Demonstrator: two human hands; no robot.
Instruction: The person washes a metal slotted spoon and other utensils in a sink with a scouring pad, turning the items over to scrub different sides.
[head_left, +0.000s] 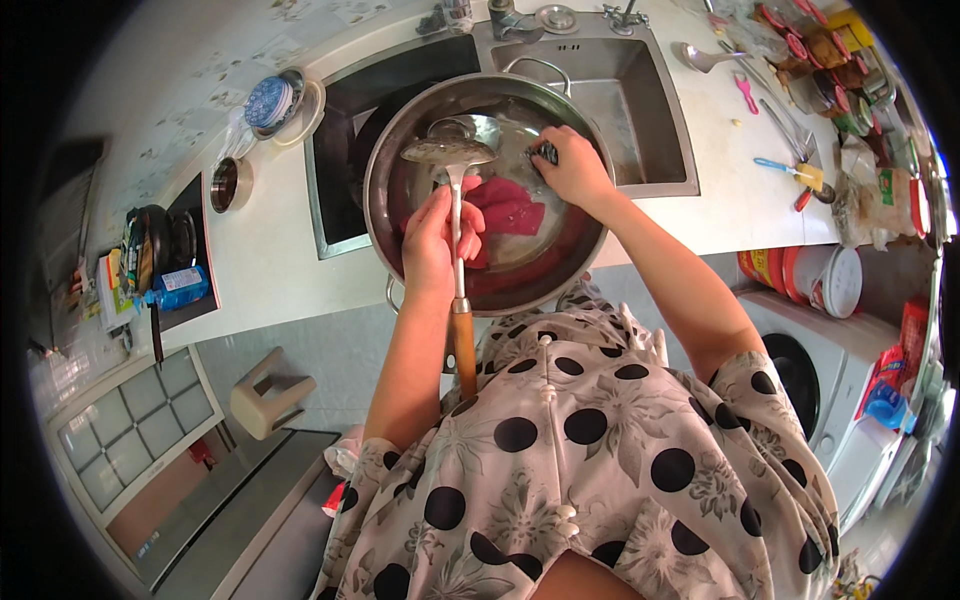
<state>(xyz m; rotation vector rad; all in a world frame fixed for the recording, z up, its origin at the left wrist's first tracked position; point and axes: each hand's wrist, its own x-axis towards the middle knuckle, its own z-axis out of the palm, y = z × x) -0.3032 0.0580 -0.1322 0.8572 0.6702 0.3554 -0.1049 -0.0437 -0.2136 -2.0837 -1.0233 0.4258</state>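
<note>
My left hand (442, 229) grips the metal shaft of a wooden-handled spatula or ladle (448, 152), its wide head held up over a large steel basin (377, 150). Its handle points down toward my body. Inside the basin, my right hand (574, 165) closes on a dark scouring pad (545, 152), apart from the utensil. A wet red cloth (510, 204) lies in the basin beyond my left fingers. Behind the utensil's head is another shiny rounded metal shape (484, 129); I cannot tell whether it is a second utensil.
The basin overlaps a steel double sink (637, 112) with a faucet (514, 22) behind. To the right lie a ladle (705, 58), a pink peeler (746, 94) and several jars (829, 64). Stacked bowls (270, 101) and a small pot (231, 184) stand left. A stool (270, 394) is below.
</note>
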